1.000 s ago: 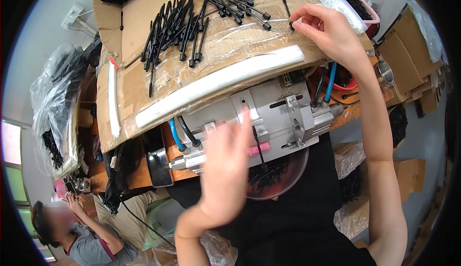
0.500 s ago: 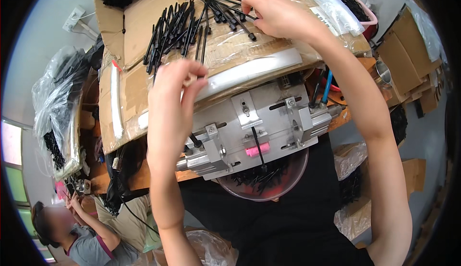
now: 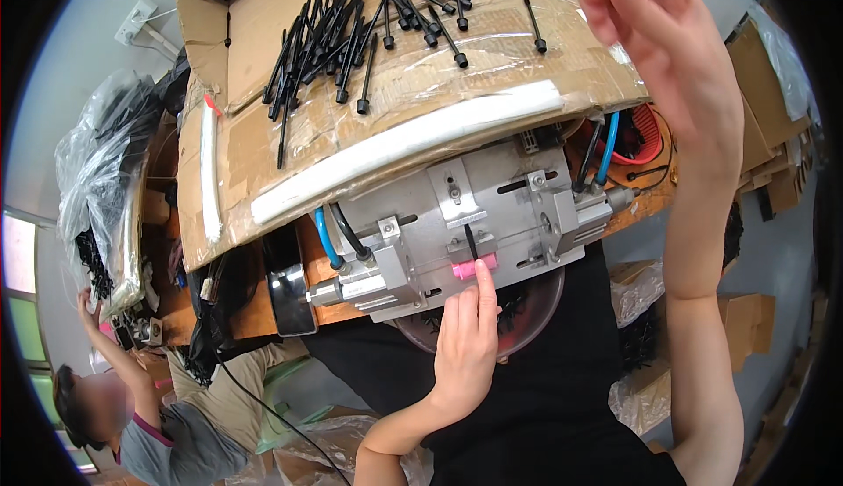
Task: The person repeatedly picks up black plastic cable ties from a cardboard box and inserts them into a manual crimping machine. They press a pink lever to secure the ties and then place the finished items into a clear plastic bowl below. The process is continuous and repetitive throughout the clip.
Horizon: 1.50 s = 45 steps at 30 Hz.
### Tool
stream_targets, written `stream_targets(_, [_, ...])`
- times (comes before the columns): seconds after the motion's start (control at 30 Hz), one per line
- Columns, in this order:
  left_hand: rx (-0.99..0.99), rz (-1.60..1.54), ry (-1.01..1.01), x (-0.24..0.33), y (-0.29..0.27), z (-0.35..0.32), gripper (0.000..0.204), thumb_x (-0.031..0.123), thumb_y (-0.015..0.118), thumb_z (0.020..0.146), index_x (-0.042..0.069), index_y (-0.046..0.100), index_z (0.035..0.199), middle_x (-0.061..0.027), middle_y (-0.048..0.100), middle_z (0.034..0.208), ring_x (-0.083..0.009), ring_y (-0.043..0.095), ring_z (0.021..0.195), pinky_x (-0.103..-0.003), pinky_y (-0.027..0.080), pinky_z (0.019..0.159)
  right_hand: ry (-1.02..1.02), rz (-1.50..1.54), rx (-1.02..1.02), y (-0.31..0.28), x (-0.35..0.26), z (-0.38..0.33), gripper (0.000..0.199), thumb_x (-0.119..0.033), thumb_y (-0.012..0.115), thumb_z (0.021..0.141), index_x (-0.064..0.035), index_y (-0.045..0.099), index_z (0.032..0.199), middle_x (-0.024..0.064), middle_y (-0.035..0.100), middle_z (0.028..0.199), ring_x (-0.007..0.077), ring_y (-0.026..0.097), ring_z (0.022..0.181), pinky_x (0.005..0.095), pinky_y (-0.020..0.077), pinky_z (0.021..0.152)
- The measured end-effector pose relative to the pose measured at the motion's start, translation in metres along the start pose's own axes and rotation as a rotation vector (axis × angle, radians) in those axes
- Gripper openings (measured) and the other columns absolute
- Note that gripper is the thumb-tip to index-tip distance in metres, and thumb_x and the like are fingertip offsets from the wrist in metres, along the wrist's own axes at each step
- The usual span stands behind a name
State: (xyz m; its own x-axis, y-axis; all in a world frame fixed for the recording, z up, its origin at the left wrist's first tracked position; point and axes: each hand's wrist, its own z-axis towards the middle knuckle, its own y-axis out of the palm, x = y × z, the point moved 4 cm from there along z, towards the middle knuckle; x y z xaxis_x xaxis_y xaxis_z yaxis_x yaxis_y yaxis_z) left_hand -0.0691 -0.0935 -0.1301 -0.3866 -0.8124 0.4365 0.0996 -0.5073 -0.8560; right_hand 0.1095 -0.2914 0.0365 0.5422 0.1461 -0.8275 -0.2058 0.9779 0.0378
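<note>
Pressing its forefinger against the pink block (image 3: 474, 268) at the near edge of the metal fixture (image 3: 465, 223), the left hand (image 3: 465, 345) seats a short black pin (image 3: 471, 242) in the fixture's middle slot, other fingers loosely extended. This looks like the loading step. Beyond the fixture, black pins (image 3: 351, 43) lie scattered on the cardboard tray (image 3: 263, 144). Above the fixture's right side, the right hand (image 3: 667, 56) hangs raised, apparently pinching something small and dark; aligning it with the slot seems next.
</note>
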Motion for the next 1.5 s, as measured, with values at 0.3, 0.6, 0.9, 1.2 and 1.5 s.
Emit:
stream_targets(0.3, [-0.006, -0.028, 0.013, -0.006, -0.048, 0.032, 0.059, -0.006, 0.064, 0.083, 0.001, 0.048, 0.14, -0.0133, 0.054, 0.102, -0.03, 0.054, 0.093, -0.038, 0.046, 0.083, -0.124, -0.635, -0.209, 0.075, 0.013, -0.163, 0.048, 0.013, 0.069, 0.075, 0.0099, 0.056, 0.121, 0.0171, 0.065, 0.096, 0.0255, 0.06, 0.07, 0.0327, 0.0511, 0.061])
stream_targets(0.6, [0.093, 0.04, 0.084, -0.089, -0.117, 0.181, 0.02, -0.004, 0.063, 0.083, 0.001, 0.065, 0.102, -0.0125, 0.059, 0.09, -0.0243, 0.06, 0.079, -0.034, 0.049, 0.076, -0.028, -0.733, -0.315, 0.114, 0.066, -0.222, 0.066, 0.01, 0.063, 0.072, 0.0126, 0.046, 0.135, 0.01, 0.056, 0.074, 0.0221, 0.056, 0.064, 0.0341, 0.0487, 0.06])
stream_targets(0.9, [0.271, -0.006, 0.08, -0.022, -0.1, 0.062, 0.048, -0.014, 0.063, 0.075, 0.002, 0.062, 0.121, -0.0126, 0.061, 0.098, -0.0257, 0.057, 0.085, -0.036, 0.048, 0.078, -0.107, -0.96, -0.331, 0.102, 0.029, -0.164, 0.055, -0.014, 0.074, 0.079, 0.0019, 0.056, 0.128, 0.0063, 0.057, 0.076, 0.0188, 0.056, 0.067, 0.03, 0.0467, 0.056])
stream_targets(1.2, [0.008, 0.144, 0.069, 0.006, -0.003, -0.005, 0.071, -0.009, 0.059, 0.071, -0.011, 0.042, 0.139, -0.0116, 0.053, 0.1, -0.0223, 0.052, 0.085, -0.031, 0.047, 0.078, -0.014, -1.305, -0.273, 0.067, 0.082, 0.032, 0.019, -0.019, 0.065, 0.089, -0.0028, 0.061, 0.097, 0.0156, 0.065, 0.082, 0.0341, 0.063, 0.078, 0.0429, 0.0484, 0.071])
stream_targets(1.5, [-0.095, 0.187, 0.059, -0.01, -0.013, 0.0, 0.071, -0.005, 0.061, 0.073, -0.012, 0.039, 0.141, -0.0111, 0.054, 0.101, -0.0237, 0.052, 0.088, -0.031, 0.047, 0.079, 0.154, -0.324, -0.168, 0.063, 0.024, -0.085, 0.025, 0.003, 0.073, 0.074, 0.001, 0.068, 0.099, 0.01, 0.068, 0.086, 0.0203, 0.064, 0.072, 0.0294, 0.0511, 0.062])
